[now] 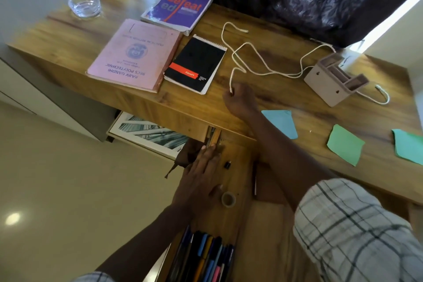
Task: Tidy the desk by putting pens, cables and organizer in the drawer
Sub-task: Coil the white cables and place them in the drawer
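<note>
Head view, my right hand [239,101] pinched the white cable [232,57] beyond the drawer [238,174], my left hand [199,181] lay flat inside it, fingers straight.

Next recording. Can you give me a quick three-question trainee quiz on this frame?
1. True or false: the pens already lie in the open drawer.
2. What does the right hand grip? A) the white cable B) the black notepad C) the tape roll
3. Fill in: the organizer stands on the ____.
Key: 1 true; 2 A; 3 desk.
</note>
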